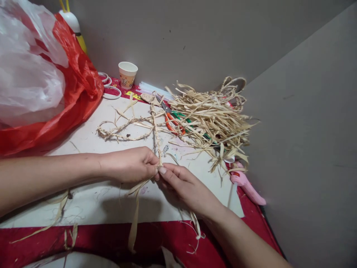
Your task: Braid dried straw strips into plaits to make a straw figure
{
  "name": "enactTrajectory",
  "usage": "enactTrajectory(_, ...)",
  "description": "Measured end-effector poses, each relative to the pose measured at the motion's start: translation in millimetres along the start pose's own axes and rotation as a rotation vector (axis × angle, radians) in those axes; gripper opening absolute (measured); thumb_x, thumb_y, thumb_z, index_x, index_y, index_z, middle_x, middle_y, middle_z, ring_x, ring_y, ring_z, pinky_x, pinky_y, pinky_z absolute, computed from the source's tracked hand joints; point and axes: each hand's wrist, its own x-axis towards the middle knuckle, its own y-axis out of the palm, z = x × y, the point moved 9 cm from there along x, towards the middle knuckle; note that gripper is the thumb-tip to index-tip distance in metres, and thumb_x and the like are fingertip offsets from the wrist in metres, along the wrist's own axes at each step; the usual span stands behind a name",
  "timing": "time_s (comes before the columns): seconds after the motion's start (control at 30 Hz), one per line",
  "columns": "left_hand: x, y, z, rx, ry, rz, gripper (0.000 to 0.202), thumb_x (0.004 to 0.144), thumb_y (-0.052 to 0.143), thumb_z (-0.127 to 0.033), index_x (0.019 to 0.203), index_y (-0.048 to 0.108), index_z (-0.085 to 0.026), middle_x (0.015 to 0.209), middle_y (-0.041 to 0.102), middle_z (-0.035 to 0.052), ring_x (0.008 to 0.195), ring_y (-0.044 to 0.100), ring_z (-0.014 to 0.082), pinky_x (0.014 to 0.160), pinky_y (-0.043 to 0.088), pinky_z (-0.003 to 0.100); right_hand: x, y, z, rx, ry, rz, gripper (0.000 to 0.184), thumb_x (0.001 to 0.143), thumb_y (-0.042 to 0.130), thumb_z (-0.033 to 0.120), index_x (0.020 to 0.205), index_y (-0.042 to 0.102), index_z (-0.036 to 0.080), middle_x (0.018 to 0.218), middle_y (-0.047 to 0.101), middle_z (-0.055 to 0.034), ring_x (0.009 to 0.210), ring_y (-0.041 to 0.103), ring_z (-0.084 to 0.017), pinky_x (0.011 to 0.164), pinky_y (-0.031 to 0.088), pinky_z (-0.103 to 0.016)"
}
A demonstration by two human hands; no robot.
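Observation:
Both hands meet at the working end of a braided straw cord [156, 139]. My left hand [138, 163] pinches the cord from the left, its fingers closed. Thumb and fingers of my right hand [181, 182] press on the strands from the right, tips touching the left fingertips. Loose flat strands [134, 216] hang from below the hands over the front edge. The finished braid runs away from me and curves into a loop [119, 134] on the white sheet. Fingers cover the exact crossing of the strands.
A heap of dry straw [214, 119] lies back right, with orange-and-green-handled scissors [174, 121] beside it. A pink glue gun [248, 188] rests at the right edge. At the back stand a paper cup [128, 76] and white rings [111, 93]. A red plastic bag [83, 89] bulges at left.

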Motion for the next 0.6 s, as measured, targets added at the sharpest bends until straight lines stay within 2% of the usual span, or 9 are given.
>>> enactTrajectory(0.13, -0.8, -1.1, -5.4, 0.087, 0.034, -0.027, 0.028, 0.083, 0.046, -0.033, 0.078, 0.065, -0.014, 0.050, 0.036, -0.0054, 0.044, 0.026, 0.0074, 0.042, 0.021, 0.021, 2.1, 0.0, -2.7, -0.055, 0.049, 0.048, 0.043, 0.089, 0.045, 0.052, 0.063, 0.051, 0.017, 0.051, 0.032, 0.0059, 0.045, 0.025, -0.007, 0.043, 0.020, -0.021)
enactTrajectory(0.27, 0.2, -4.5, -2.9, 0.194, 0.020, -0.108, 0.029, 0.082, 0.044, -0.032, 0.070, 0.063, -0.014, 0.050, 0.037, -0.0043, 0.046, 0.028, 0.0081, 0.044, 0.020, 0.022, 4.5, 7.7, -14.6, 0.144, 0.146, 0.086, 0.042, 0.085, 0.048, 0.047, 0.056, 0.041, 0.019, 0.043, 0.030, 0.0081, 0.037, 0.019, -0.005, 0.037, 0.014, -0.022)
enactTrajectory(0.33, 0.5, -4.0, -2.7, 0.254, 0.021, -0.118, 0.028, 0.082, 0.042, -0.030, 0.066, 0.060, -0.015, 0.051, 0.038, -0.0041, 0.047, 0.029, 0.0083, 0.045, 0.021, 0.022, 5.4, 8.8, -19.0, 0.187, 0.164, 0.056, 0.039, 0.085, 0.048, 0.042, 0.053, 0.041, 0.019, 0.040, 0.030, 0.0081, 0.035, 0.020, -0.005, 0.036, 0.013, -0.022)
enactTrajectory(0.47, -1.1, -2.8, -10.3, 0.403, 0.047, -0.104, 0.025, 0.081, 0.039, -0.024, 0.062, 0.054, -0.017, 0.052, 0.041, -0.0034, 0.049, 0.033, 0.0089, 0.047, 0.023, 0.022, 5.7, 3.0, -19.8, 0.129, 0.153, -0.067, 0.033, 0.080, 0.048, 0.030, 0.050, 0.042, 0.019, 0.037, 0.031, 0.0078, 0.034, 0.021, -0.005, 0.035, 0.013, -0.021)
enactTrajectory(0.6, -6.0, -5.8, -23.4, 0.682, 0.073, -0.133, 0.022, 0.079, 0.038, -0.019, 0.059, 0.048, -0.018, 0.054, 0.046, -0.0004, 0.050, 0.033, 0.0105, 0.050, 0.024, 0.025, 4.6, -0.7, -17.8, 0.078, 0.163, -0.128, 0.029, 0.075, 0.047, 0.025, 0.047, 0.042, 0.018, 0.037, 0.032, 0.0078, 0.033, 0.022, -0.003, 0.035, 0.014, -0.019)
